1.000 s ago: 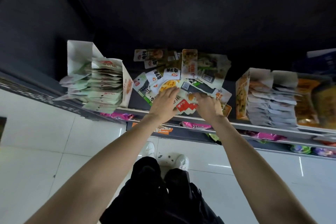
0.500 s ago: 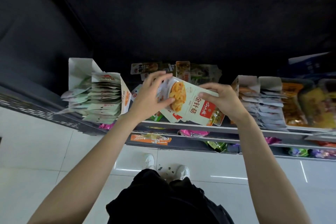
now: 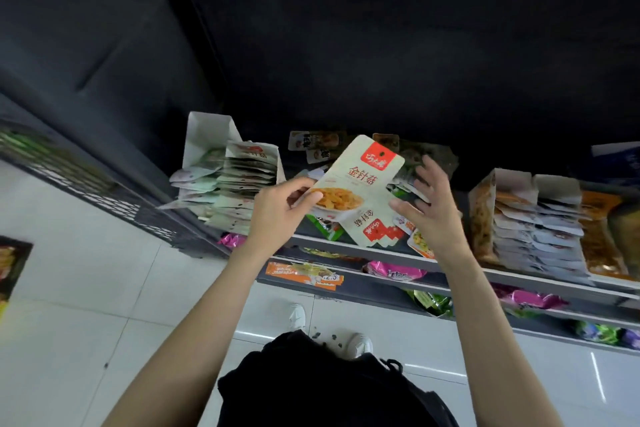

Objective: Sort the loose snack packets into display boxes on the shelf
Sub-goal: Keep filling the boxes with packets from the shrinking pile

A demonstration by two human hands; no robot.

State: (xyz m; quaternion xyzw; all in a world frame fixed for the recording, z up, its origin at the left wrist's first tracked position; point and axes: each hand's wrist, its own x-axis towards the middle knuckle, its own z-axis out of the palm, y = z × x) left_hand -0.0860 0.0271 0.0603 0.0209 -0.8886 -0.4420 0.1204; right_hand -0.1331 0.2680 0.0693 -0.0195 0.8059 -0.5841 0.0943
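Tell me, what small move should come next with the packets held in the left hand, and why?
Probably carry the packets left to the display box and slide them in. The left hand pinches them above the loose pile, the right hand is open beside them, and that box holds packets that look similar, though its print is too small to confirm.

On the shelf (image 3: 349,246), a display box (image 3: 221,163) packed with packets stands at the left and another display box (image 3: 512,215) at the right. Between them lies a heap of loose packets (image 3: 422,163). The left hand (image 3: 277,215) holds a few packets (image 3: 360,184) above that heap, with the right hand (image 3: 429,208) just to their right. Lower shelves (image 3: 391,288) sit below, in front.
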